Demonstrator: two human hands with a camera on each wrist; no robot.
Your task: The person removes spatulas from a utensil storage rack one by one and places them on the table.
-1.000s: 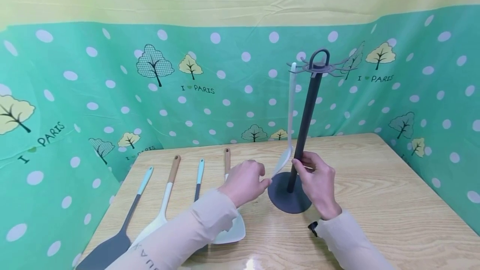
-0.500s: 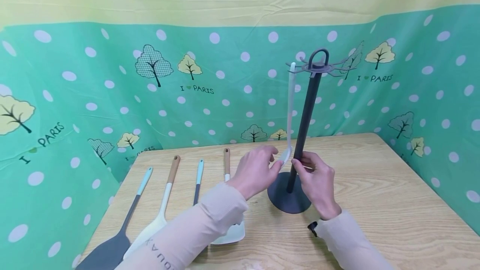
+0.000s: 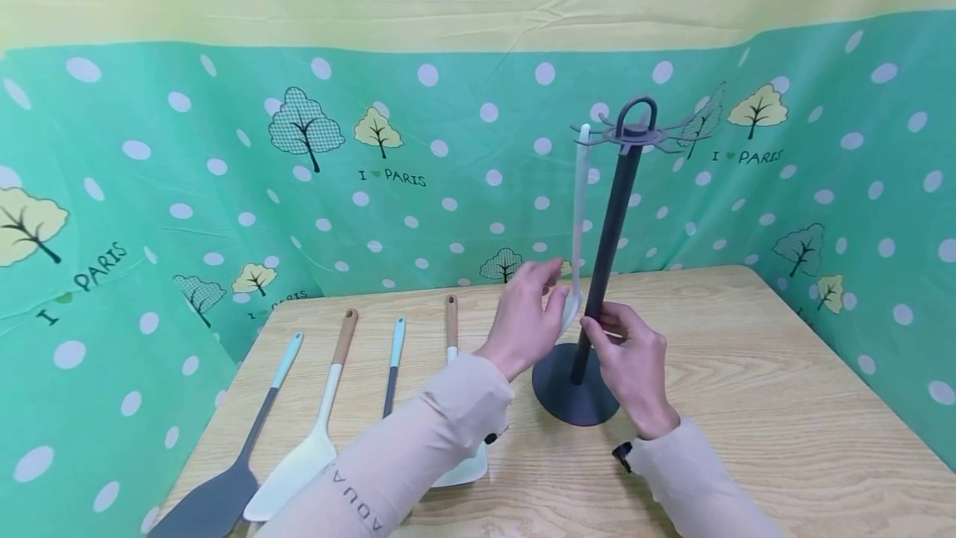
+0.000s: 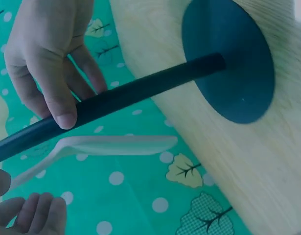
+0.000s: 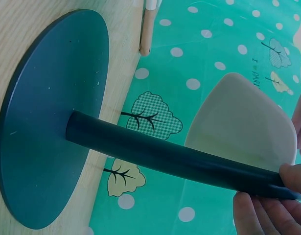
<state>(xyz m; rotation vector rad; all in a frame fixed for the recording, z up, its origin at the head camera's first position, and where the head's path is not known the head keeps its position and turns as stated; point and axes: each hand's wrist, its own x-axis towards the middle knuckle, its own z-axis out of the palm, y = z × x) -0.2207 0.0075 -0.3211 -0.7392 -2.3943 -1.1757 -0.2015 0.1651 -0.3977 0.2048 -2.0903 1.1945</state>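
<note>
A dark utensil stand (image 3: pixel 614 222) rises from a round base (image 3: pixel 556 380), with hooks at its top. My right hand (image 3: pixel 633 368) grips the lower pole between thumb and fingers. From a left hook hangs a pale spatula (image 3: pixel 580 206); its broad blade (image 5: pixel 243 122) faces the right wrist camera, and appears edge-on in the left wrist view. Close by the spatula's neck is my left hand (image 3: pixel 526 314), its fingers loosely bent. In the left wrist view a gap shows between its thumb and fingers (image 4: pixel 35 213), near the spatula's handle; firm contact is not visible.
Left of the stand several utensils lie on the wooden table (image 3: pixel 747 372): a dark turner (image 3: pixel 212 496) with a blue handle, a white one (image 3: pixel 302 471) with a brown handle, and others partly under my left sleeve (image 3: pixel 426 438). A patterned cloth (image 3: pixel 418 222) hangs behind.
My left hand has moved up and right from the spatula blade's lower end to beside its neck, and its fingers have loosened. The right hand stays on the pole; the spatula still hangs.
</note>
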